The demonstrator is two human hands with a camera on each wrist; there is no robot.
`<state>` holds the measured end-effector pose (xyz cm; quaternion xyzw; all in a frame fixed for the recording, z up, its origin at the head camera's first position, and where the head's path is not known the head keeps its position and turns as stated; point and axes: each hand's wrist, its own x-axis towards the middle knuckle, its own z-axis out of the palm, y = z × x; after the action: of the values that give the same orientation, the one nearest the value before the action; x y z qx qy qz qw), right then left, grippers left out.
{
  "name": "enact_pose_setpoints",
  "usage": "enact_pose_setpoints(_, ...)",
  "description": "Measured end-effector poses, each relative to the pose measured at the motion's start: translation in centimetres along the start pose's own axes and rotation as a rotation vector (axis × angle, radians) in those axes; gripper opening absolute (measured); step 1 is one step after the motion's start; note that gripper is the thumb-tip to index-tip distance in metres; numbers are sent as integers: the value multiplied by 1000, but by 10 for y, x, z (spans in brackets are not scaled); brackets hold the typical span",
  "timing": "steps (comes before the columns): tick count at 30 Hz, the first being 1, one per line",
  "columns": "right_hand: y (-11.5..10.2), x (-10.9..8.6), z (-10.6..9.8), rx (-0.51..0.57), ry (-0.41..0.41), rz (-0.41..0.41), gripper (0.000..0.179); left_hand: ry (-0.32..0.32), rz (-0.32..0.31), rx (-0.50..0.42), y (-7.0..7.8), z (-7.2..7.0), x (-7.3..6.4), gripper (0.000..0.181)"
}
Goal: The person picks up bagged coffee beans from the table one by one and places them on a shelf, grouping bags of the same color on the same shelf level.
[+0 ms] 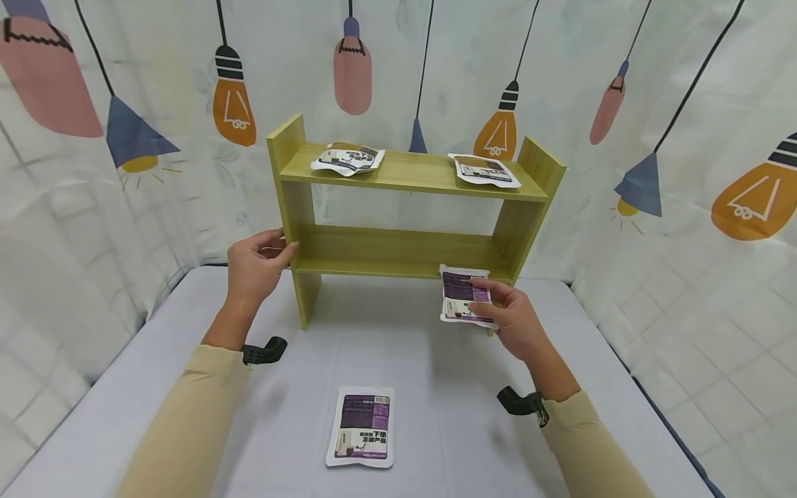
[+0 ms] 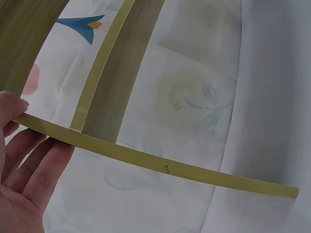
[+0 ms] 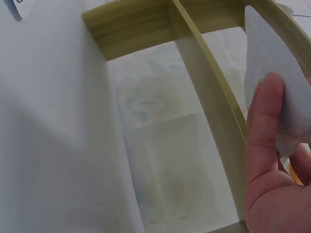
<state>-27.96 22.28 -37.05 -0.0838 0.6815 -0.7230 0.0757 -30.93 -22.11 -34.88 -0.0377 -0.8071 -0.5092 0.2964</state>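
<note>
My left hand (image 1: 254, 268) grips the left side panel of a two-tier wooden shelf (image 1: 398, 252). In the left wrist view the thumb lies on one face of that side panel (image 2: 146, 158) and the fingers on the other. A white-and-purple pouch (image 1: 457, 294) is pinched between the thumb and fingers of my right hand (image 1: 519, 324), in front of the lower tier's right end. The right wrist view shows its plain white side, tilted beside the shelf boards. Another purple-labelled pouch (image 1: 361, 427) lies flat on the table nearer to me, label up.
On the top tier lie two pouches, one at the left (image 1: 350, 160) and one at the right (image 1: 484, 171). A white cloth covers the table (image 1: 398, 360). Behind and at both sides hangs a curtain (image 1: 398, 76) printed with lamps.
</note>
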Motion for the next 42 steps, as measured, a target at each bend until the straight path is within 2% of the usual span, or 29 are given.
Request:
enact_pose_setpoints(13,-3,6,-4,-25,-25,4,60,3,-4,3,-1,0,-1,40)
enact_pose_setpoints(32,-10,10,-8,-4,-48,34,57,4,1,-2,-1,0,0,40)
enact_pose_setpoints(42,-13,11,-10,-1,-115,27,61,-1,-6,-4,0,1,0,40)
